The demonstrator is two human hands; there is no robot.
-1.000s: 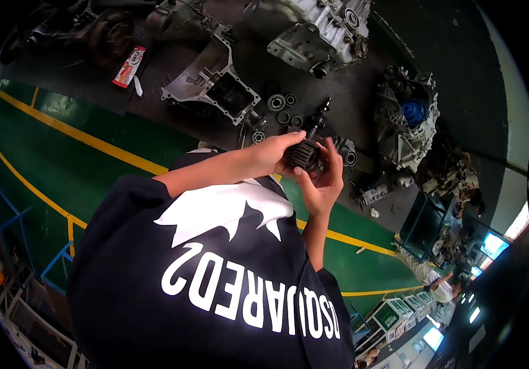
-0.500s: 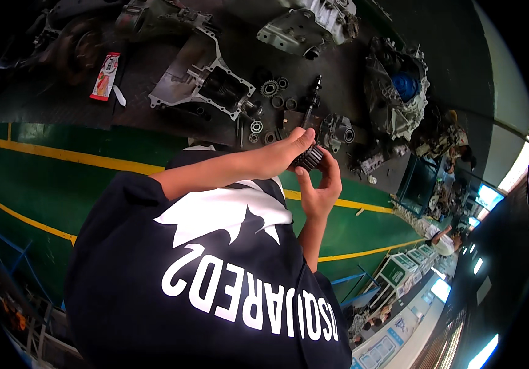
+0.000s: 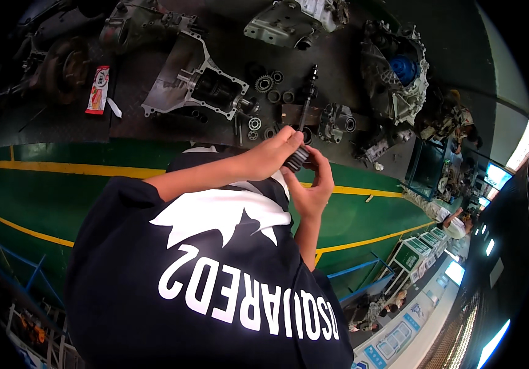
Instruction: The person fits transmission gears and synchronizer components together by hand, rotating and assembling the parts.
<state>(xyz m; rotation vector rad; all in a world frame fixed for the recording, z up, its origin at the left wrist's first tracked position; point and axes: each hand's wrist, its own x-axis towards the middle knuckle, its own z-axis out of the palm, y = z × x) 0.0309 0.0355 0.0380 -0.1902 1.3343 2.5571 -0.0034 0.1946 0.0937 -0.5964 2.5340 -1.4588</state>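
My left hand (image 3: 273, 150) and my right hand (image 3: 313, 186) are closed round a dark toothed gear (image 3: 297, 159) close to my chest. The left fingers press on its upper side; the right thumb and fingers cup it from below and the right. A long dark gear shaft (image 3: 304, 114) runs from the gear up over the bench, with smaller gears near its far end. Whether gear and shaft are joined is hidden by my left fingers. Just beyond lie loose gears (image 3: 264, 83) and rings, and a bearing (image 3: 254, 123) sits nearer the edge.
On the dark bench stand an open metal housing (image 3: 212, 58) to the left, a casing with a blue part (image 3: 405, 71) to the right, and a small pump-like part (image 3: 337, 123). A red packet (image 3: 98, 91) lies at left. Other people (image 3: 455, 224) are far right.
Both hands and the gear sit slightly further left in the picture, and the bench things have shifted a little upward. My grip looks much the same.
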